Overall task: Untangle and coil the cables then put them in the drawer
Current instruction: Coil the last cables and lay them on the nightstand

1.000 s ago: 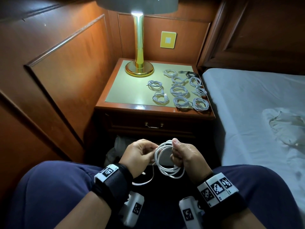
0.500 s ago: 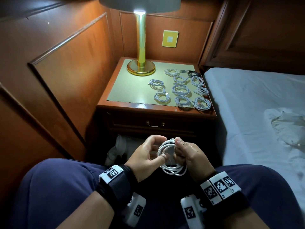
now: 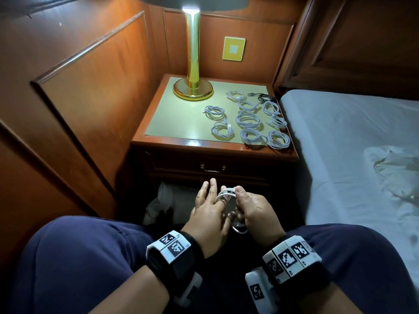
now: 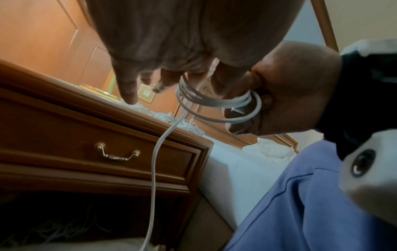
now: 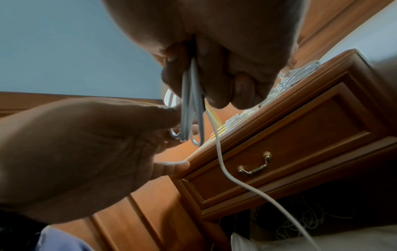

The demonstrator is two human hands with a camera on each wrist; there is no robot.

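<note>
While the right hand [image 3: 256,211] pinches the white cable coil [image 3: 226,193] at its 3 o'clock, over the lap, the left hand [image 3: 209,214] spreads; light, springy, so likely best gripped across all loops.

You sit in a bedroom, likely a hotel room or an older furnished home (the wood panelling [image 3: 95,87] running along the walls suggests either). To your right lies a bed [image 3: 340,137] with a pale blue sheet and a dark wooden headboard [image 3: 353,41], and straight ahead stands a wooden nightstand [image 3: 158,128] with a brass-handled drawer [image 3: 181,165]. A brass table lamp [image 3: 192,71] glows on its top beside rows of coiled white cables [image 3: 248,120], and a yellow switch plate [image 3: 233,48] is fixed to the wall behind.
</note>
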